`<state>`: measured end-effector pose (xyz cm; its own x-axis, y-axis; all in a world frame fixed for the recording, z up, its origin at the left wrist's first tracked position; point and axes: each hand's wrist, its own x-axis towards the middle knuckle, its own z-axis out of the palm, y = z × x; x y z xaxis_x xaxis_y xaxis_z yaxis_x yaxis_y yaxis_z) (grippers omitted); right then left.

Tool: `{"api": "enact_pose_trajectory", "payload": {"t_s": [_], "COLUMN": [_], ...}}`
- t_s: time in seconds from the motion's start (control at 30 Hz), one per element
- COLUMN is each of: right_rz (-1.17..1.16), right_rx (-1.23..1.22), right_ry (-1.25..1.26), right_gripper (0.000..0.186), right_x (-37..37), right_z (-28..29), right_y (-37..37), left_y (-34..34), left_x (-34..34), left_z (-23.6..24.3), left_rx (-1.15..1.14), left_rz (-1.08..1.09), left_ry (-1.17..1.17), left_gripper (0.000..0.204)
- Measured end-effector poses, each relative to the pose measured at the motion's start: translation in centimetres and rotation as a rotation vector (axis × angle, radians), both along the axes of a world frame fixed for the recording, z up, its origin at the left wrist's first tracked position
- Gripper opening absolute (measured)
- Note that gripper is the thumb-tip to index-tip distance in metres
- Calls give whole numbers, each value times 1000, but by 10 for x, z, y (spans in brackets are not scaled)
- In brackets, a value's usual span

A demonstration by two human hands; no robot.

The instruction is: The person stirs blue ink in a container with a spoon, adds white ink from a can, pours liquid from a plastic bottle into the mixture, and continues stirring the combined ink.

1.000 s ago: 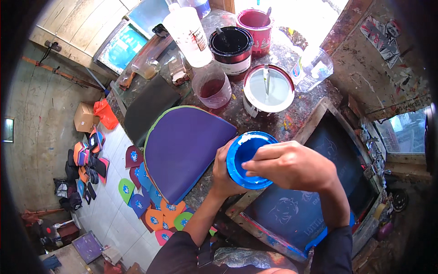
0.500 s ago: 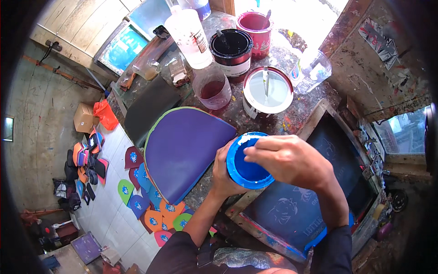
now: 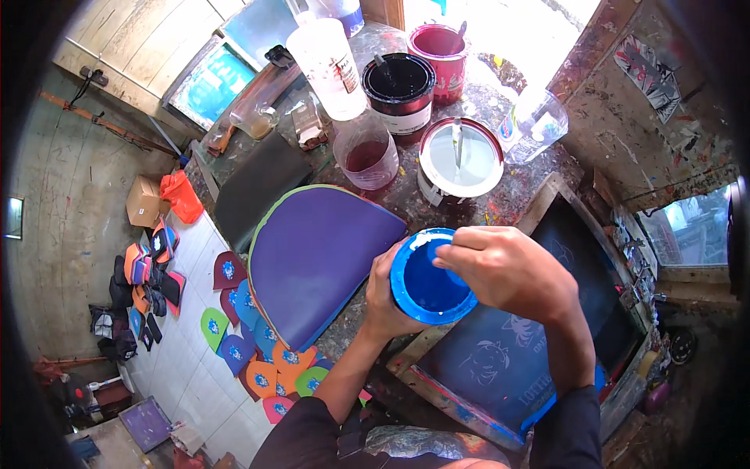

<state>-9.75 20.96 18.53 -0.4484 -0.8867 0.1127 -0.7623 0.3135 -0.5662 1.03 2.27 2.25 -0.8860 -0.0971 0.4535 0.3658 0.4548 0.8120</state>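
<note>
My left hand [image 3: 381, 301] is wrapped around the left side of a blue paint tub [image 3: 431, 285], holding it over the near corner of a wooden-framed printing screen [image 3: 492, 356]. Blue paint lies inside, and the tub's rim has white smears. Over the tub's right edge, my right hand [image 3: 512, 270] is closed, fingertips pinched at the opening; whatever they grip is hidden from view. Pale line drawings and lettering show on the dark mesh of the screen. Left of the tub lies a stack of rounded sheets with a purple sheet [image 3: 324, 258] on top.
Farther back stand an open grey-white paint can [image 3: 461, 160] with a stick across it, a black paint can [image 3: 398, 82], a pink bucket [image 3: 439, 59], a clear cup [image 3: 367, 152] and a white bottle [image 3: 326, 66]. Colourful printed foam pieces [image 3: 289, 359] cover the floor at left.
My right hand has shifted slightly right along the tub's opening, its fingers still pinched. The tub sits almost where it was, still in my left hand.
</note>
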Motion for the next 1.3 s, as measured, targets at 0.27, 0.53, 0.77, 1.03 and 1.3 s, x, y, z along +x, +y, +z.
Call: {"api": "enact_pose_trajectory", "payload": {"t_s": [0.27,0.53,0.77,1.03,1.3], "right_rz": [12,36,87,60,173], "right_rx": [27,1,38,81,-71], "right_ry": [39,61,-20,-80,101], "right_gripper": [27,25,24,19,20], "right_x": [0,1,-1,0,7], "right_z": [2,0,4,9,0], "right_y": [1,4,4,8,4], "left_y": [0,0,1,1,0], "left_x": [-1,-4,-4,-3,0], "left_z": [-2,-8,0,-2,-3], "left_rx": [17,-1,-15,10,24], "left_rz": [-8,-14,3,5,-14], "left_ry": [10,41,54,58,38], "left_gripper": [117,118,117,116,116]}}
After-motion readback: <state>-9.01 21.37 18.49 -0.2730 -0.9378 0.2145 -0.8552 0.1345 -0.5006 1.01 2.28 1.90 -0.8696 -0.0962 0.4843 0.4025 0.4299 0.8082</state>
